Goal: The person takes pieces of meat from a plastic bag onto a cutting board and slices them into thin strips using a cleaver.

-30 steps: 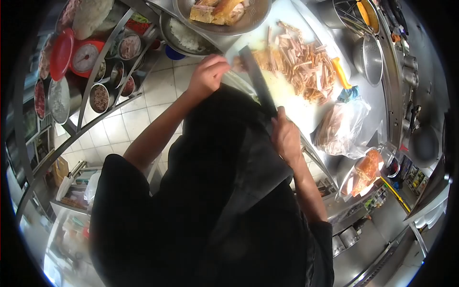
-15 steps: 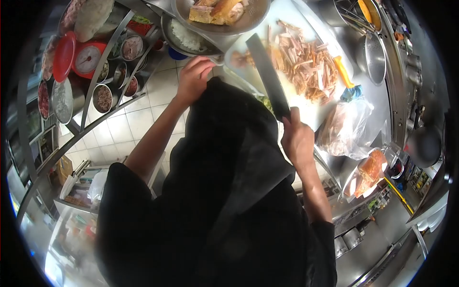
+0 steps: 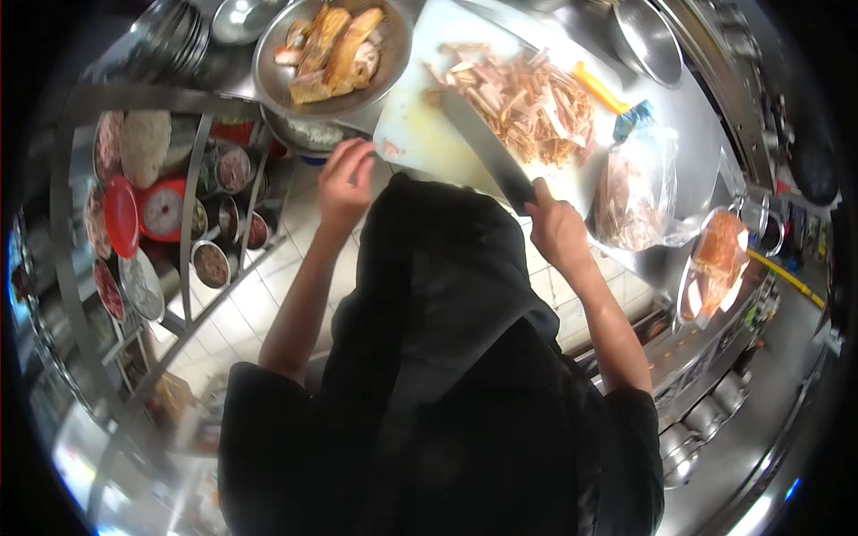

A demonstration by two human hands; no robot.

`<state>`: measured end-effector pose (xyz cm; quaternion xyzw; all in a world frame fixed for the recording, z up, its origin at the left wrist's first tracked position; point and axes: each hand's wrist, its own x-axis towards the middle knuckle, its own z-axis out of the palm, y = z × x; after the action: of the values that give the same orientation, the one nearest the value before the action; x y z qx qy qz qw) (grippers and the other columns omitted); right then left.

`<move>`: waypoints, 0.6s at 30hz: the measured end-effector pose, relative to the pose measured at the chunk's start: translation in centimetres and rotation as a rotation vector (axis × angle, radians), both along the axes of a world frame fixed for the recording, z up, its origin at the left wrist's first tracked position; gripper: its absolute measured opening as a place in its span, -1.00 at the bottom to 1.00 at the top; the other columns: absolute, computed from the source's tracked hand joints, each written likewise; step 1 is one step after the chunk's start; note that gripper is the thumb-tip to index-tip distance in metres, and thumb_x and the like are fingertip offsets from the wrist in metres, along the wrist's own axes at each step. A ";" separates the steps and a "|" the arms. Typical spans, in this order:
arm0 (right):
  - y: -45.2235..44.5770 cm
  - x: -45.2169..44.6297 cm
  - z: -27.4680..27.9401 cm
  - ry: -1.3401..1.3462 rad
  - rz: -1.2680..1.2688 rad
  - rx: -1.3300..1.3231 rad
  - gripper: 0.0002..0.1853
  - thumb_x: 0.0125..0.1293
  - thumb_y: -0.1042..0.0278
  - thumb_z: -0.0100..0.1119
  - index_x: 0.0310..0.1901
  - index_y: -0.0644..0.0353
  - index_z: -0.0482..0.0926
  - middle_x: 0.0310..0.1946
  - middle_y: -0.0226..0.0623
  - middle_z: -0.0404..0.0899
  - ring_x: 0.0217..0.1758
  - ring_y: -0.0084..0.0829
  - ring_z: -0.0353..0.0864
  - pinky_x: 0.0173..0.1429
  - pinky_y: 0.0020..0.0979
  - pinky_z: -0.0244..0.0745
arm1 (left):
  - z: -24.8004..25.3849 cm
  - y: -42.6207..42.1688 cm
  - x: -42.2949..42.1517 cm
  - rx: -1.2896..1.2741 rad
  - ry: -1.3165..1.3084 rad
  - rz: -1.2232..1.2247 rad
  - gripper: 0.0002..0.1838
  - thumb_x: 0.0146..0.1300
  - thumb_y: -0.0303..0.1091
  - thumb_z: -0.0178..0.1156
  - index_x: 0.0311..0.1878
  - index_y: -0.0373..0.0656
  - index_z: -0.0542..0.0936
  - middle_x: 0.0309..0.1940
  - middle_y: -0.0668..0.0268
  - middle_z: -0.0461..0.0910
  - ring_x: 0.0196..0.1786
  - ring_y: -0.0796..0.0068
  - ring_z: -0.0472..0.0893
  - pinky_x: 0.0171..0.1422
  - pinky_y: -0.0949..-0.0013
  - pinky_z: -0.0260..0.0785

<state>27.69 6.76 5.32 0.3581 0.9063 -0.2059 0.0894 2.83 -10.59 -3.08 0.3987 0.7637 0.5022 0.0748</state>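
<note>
In my right hand (image 3: 556, 234) is the handle of a cleaver (image 3: 485, 141), its long blade slanting up and left over the white cutting board (image 3: 416, 143). The blade runs along the left side of a pile of sliced meat strips (image 3: 527, 103). My left hand (image 3: 344, 188) hangs just off the board's left corner, fingers loosely bent and apart, with nothing visible in it. Close to its fingertips are a small meat scrap (image 3: 391, 148) on the board and a bowl of white rice (image 3: 313, 134), partly hidden under another bowl.
A metal bowl with browned meat pieces (image 3: 335, 54) stands at the upper left. Right of the board are a yellow-handled tool (image 3: 601, 87), a plastic bag of meat (image 3: 636, 192) and a tray with a roasted piece (image 3: 718, 246). Ingredient pots (image 3: 212, 263) sit in a rack left.
My head view has shifted, showing more of the upper bowl and board. The cleaver stays in my right hand, its tip by the meat strips. My left hand's fingers look more bent.
</note>
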 end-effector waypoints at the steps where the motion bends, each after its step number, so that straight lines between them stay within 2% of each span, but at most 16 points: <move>1: 0.1 0.3 0.1 0.017 -0.031 0.005 -0.75 0.25 0.44 0.09 -0.08 0.16 0.31 -0.62 0.09 0.51 -0.46 0.14 0.54 -0.35 0.06 0.40 | -0.1 1.1 0.2 0.013 -0.028 -0.088 -0.63 0.05 -0.71 0.14 -0.03 -0.22 0.57 -0.12 0.10 0.56 -0.18 0.17 0.61 -0.09 0.29 0.47; 3: 0.8 1.3 0.9 0.061 -0.084 -0.047 -0.76 0.25 0.42 0.11 -0.10 0.17 0.31 -0.61 0.10 0.50 -0.42 0.17 0.53 -0.33 0.05 0.38 | 0.7 3.7 0.8 -0.119 -0.186 -0.175 -0.52 0.02 -0.73 0.14 0.08 -0.23 0.51 -0.13 0.08 0.53 -0.24 0.17 0.59 -0.13 0.24 0.45; 6: 0.8 3.5 2.3 0.171 -0.214 -0.134 -0.75 0.25 0.40 0.12 -0.09 0.20 0.33 -0.55 0.16 0.51 -0.36 0.21 0.52 -0.28 0.06 0.37 | -0.8 8.1 0.8 -0.193 -0.047 -0.212 -0.45 0.00 -0.74 0.15 0.14 -0.26 0.45 -0.18 0.07 0.51 -0.33 0.17 0.55 -0.19 0.25 0.43; 7: 0.7 4.6 2.7 0.235 -0.296 -0.184 -0.75 0.24 0.40 0.12 -0.09 0.20 0.34 -0.53 0.18 0.51 -0.35 0.23 0.51 -0.27 0.07 0.36 | -2.3 9.5 0.5 -0.165 0.041 -0.238 -0.43 0.02 -0.75 0.14 0.19 -0.27 0.44 -0.20 0.11 0.52 -0.33 0.27 0.55 -0.24 0.32 0.41; 9: 0.0 6.9 2.4 0.292 -0.382 -0.164 -0.74 0.24 0.37 0.12 -0.08 0.21 0.36 -0.53 0.17 0.52 -0.35 0.20 0.53 -0.28 0.06 0.37 | -3.1 12.1 0.5 -0.174 -0.133 -0.320 -0.39 0.05 -0.76 0.13 0.24 -0.25 0.41 -0.22 0.17 0.54 -0.32 0.38 0.55 -0.24 0.38 0.42; 10: -0.5 7.8 2.9 0.292 -0.417 -0.143 -0.76 0.23 0.38 0.12 -0.11 0.21 0.36 -0.58 0.14 0.50 -0.40 0.17 0.54 -0.31 0.04 0.38 | -2.3 12.8 -0.4 -0.303 -0.204 -0.355 -0.38 0.06 -0.76 0.12 0.26 -0.24 0.40 -0.22 0.20 0.55 -0.27 0.41 0.57 -0.20 0.39 0.43; 11: -1.0 8.6 3.4 0.268 -0.449 -0.160 -0.73 0.24 0.37 0.14 -0.07 0.24 0.40 -0.56 0.14 0.49 -0.40 0.17 0.52 -0.31 0.02 0.37 | -0.7 13.4 -0.9 -0.442 -0.257 -0.383 -0.37 0.07 -0.77 0.12 0.28 -0.23 0.39 -0.22 0.22 0.57 -0.23 0.45 0.58 -0.15 0.41 0.45; 13: -2.0 10.8 3.9 0.227 -0.453 -0.159 -0.83 0.25 0.38 0.11 -0.18 0.20 0.38 -0.63 0.06 0.47 -0.48 0.12 0.51 -0.37 0.03 0.35 | 4.1 14.3 0.4 -0.364 -0.228 -0.347 -0.43 0.10 -0.77 0.09 0.24 -0.27 0.43 -0.15 0.20 0.60 -0.12 0.43 0.60 -0.01 0.43 0.45; 14: -3.1 11.9 3.8 0.252 -0.520 -0.153 -0.83 0.25 0.38 0.11 -0.18 0.20 0.38 -0.63 0.06 0.47 -0.48 0.12 0.51 -0.37 0.03 0.35 | 6.5 16.2 1.2 -0.372 -0.197 -0.411 -0.43 0.10 -0.77 0.09 0.24 -0.27 0.43 -0.15 0.20 0.60 -0.12 0.43 0.60 -0.01 0.43 0.45; 16: -4.5 13.7 3.0 0.158 -0.565 -0.156 -0.88 0.26 0.39 0.08 -0.26 0.17 0.34 -0.67 0.00 0.47 -0.51 0.09 0.51 -0.40 0.01 0.34 | 11.3 19.2 3.2 -0.271 0.233 -0.614 -0.51 0.11 -0.77 0.05 0.17 -0.33 0.47 -0.04 0.16 0.60 -0.02 0.40 0.60 0.09 0.42 0.43; 18: -5.1 15.3 1.2 0.169 -0.627 -0.186 -0.88 0.23 0.41 0.07 -0.24 0.15 0.36 -0.64 -0.04 0.52 -0.49 0.05 0.55 -0.38 -0.01 0.39 | 14.2 23.9 8.4 -0.145 0.025 -0.819 -0.63 0.15 -0.72 0.06 0.05 -0.36 0.54 -0.03 0.10 0.61 0.03 0.33 0.60 0.14 0.39 0.41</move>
<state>43.03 1.67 6.48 0.5914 0.7336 -0.3340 -0.0213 11.24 13.28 11.16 0.6692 0.5764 0.3710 0.2870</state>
